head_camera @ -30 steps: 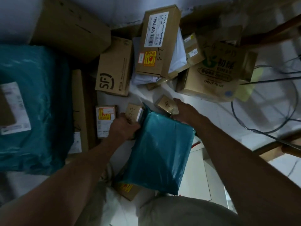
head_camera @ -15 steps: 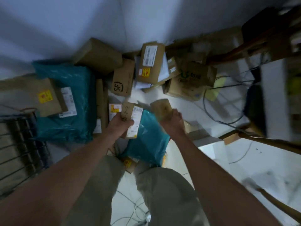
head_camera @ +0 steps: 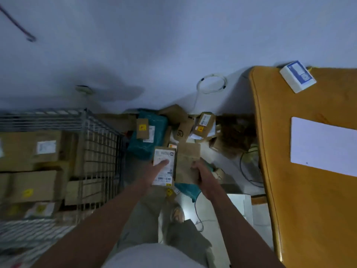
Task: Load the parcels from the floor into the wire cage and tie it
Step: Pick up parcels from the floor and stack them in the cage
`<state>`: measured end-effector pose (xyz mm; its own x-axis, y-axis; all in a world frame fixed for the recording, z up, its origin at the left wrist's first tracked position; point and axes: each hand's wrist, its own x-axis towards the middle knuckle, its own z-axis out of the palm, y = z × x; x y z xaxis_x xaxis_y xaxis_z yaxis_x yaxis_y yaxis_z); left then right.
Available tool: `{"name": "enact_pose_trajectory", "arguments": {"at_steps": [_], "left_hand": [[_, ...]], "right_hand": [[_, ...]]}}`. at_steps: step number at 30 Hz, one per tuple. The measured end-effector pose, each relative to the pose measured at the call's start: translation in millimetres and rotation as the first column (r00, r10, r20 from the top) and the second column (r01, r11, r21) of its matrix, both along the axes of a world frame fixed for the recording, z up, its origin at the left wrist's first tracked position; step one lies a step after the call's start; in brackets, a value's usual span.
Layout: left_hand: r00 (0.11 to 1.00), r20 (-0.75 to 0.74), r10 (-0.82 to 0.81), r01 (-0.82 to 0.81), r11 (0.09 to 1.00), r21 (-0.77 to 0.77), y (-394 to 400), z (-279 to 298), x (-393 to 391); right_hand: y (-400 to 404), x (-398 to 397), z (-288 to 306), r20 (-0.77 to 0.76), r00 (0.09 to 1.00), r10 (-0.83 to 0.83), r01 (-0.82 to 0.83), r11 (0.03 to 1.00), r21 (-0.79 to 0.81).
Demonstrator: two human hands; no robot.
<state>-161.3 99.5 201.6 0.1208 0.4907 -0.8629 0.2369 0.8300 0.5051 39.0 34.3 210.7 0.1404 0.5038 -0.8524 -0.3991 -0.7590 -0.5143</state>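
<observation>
While small labelled box (head_camera: 164, 166) is gripped by left hand (head_camera: 154, 167) and plain brown box (head_camera: 187, 163) by right hand (head_camera: 201, 175), both held just right of wire cage (head_camera: 102, 144). Boxes judged light, stiff; edge grip probably suffices.

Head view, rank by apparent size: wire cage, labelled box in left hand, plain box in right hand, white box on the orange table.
1. wire cage, by far the largest.
2-3. labelled box in the left hand and plain box in the right hand: alike, not ranked.
4. white box on the orange table: smallest, though farther off.
</observation>
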Motion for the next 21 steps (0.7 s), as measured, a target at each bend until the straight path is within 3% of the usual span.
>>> {"name": "enact_pose_trajectory", "arguments": {"at_steps": [4, 13, 18, 21], "left_hand": [[0.983, 0.081, 0.165, -0.170, 0.984, 0.051, -46.1, 40.1, -56.6], [0.855, 0.018, 0.519, -0.506, 0.824, 0.255, -133.6, 109.4, -177.6], [0.813, 0.051, 0.581, -0.563, 0.760, 0.324, -140.6, 77.0, -238.7], [0.793, 0.021, 0.609, -0.569, 0.727, 0.383, -154.1, 129.6, -276.1]], "right_hand": [[-13.7, -45.7, 23.4, 0.035, 0.970, 0.242, -0.244, 0.968, 0.065], [-38.2, -176.5, 101.6, 0.171, 0.850, 0.498, -0.515, 0.855, 0.069], [-58.5, -239.3, 112.6, 0.169, 0.876, 0.452, -0.467, 0.882, 0.060], [-79.1, -290.9, 132.7, 0.186, 0.878, 0.440, -0.461, 0.883, 0.086]]}}
